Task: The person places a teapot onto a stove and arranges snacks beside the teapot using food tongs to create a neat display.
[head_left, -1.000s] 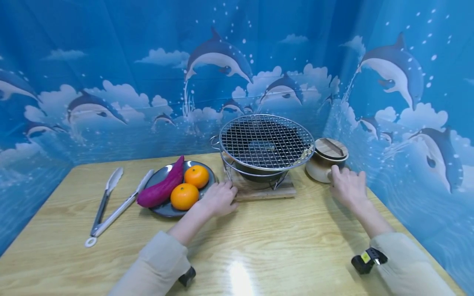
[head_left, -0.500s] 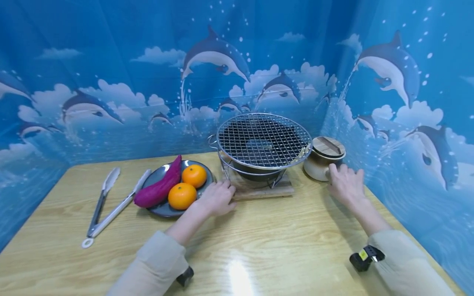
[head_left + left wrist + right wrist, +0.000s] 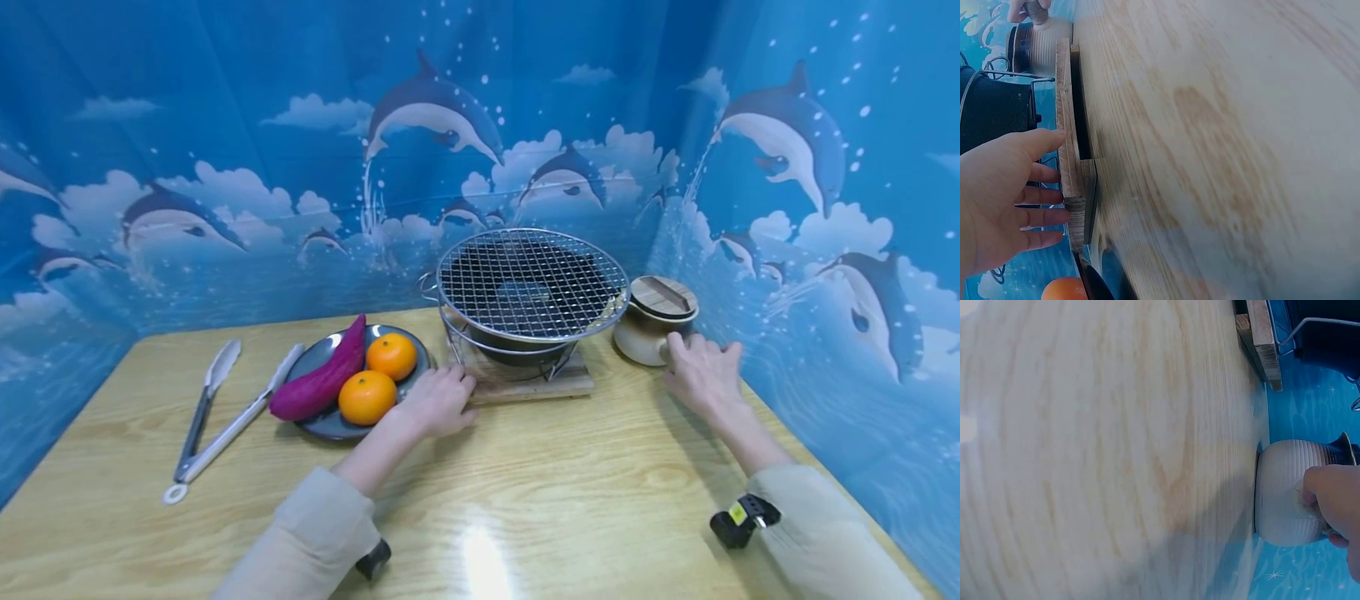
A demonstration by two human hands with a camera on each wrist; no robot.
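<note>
My left hand [image 3: 437,402] lies at the front left corner of the wooden base [image 3: 525,388] under a round tabletop grill [image 3: 534,287]. In the left wrist view its fingers [image 3: 1044,217] are fairly straight and the thumb touches the board's edge. My right hand [image 3: 702,375] grips the short side handle of a small ceramic pot [image 3: 636,340], which stands upright on the table. Thumb and fingers close round that handle in the right wrist view, hiding most of it. A wooden lid [image 3: 662,296] covers the pot.
Left of the grill, a dark plate [image 3: 330,429] holds a purple sweet potato [image 3: 322,383] and two oranges [image 3: 367,397]. Spread metal tongs [image 3: 232,429] lie farther left. A wire mesh [image 3: 534,283] tops the grill. A blue dolphin curtain [image 3: 300,167] hangs behind and at right.
The head view has shifted a little, so everything sits slightly farther left in it. Both hands keep their places at the wooden base and the pot handle.
</note>
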